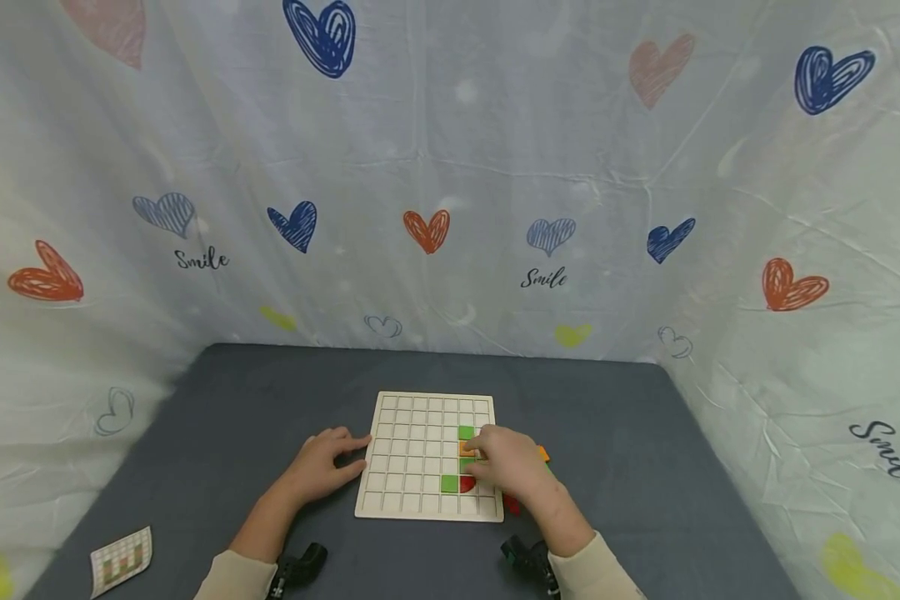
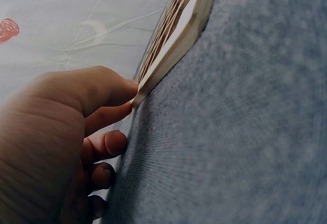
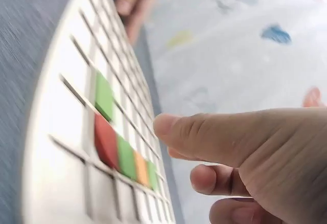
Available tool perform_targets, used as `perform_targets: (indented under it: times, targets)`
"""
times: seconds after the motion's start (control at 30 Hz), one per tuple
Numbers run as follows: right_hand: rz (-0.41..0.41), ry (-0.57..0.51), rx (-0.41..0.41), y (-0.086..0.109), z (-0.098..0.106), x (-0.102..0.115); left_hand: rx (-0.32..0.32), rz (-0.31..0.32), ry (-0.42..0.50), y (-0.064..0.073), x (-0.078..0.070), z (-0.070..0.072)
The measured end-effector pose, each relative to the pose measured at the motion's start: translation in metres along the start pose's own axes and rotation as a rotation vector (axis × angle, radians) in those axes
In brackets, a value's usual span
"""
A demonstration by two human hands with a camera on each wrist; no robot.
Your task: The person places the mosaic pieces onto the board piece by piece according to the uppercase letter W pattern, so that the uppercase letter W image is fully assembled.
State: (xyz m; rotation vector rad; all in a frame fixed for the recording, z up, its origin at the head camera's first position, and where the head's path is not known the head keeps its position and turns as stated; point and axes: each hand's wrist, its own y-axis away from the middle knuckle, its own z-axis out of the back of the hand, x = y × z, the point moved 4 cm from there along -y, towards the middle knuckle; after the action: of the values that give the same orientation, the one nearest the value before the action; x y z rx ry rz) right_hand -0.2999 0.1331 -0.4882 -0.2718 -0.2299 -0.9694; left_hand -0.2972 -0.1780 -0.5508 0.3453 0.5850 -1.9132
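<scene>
A pale wooden grid board (image 1: 405, 458) lies on the dark table. My left hand (image 1: 322, 467) rests its thumb and index fingertips, set apart, against the board's left edge. Over the right part of the board hovers my right hand (image 1: 512, 457), with its thumb extended and no piece visible in its fingers. Beneath it, a column of tiles runs from a green tile (image 1: 466, 432) through an orange tile (image 3: 141, 168) and another green tile (image 3: 126, 157) to a rounded red piece (image 3: 106, 141). Left of the red piece sits one more green tile (image 3: 103, 96).
Past the board's right edge, partly behind the right hand, lie loose orange (image 1: 543, 453) and red pieces (image 1: 512, 504). A small printed grid card (image 1: 122, 560) lies at the table's front left. A curtain with hearts (image 1: 427, 232) hangs behind the table.
</scene>
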Motion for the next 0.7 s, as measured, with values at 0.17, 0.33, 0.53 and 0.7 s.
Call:
perform_targets:
  times: [0.17, 0.33, 0.53, 0.7]
  targets:
    - [-0.091, -0.093, 0.014, 0.002, 0.014, -0.023, 0.002, -0.006, -0.004, 0.0, 0.0, 0.0]
    - [-0.158, -0.14, 0.02, 0.004, 0.022, -0.049, -0.004, -0.015, -0.005, -0.002, 0.0, 0.002]
    - [-0.274, -0.175, 0.08, 0.014, 0.028, -0.08, 0.005, -0.011, -0.006, -0.002, 0.0, 0.001]
    - [-0.331, -0.204, 0.122, 0.022, 0.027, -0.1, 0.007, -0.003, 0.011, -0.001, -0.001, 0.001]
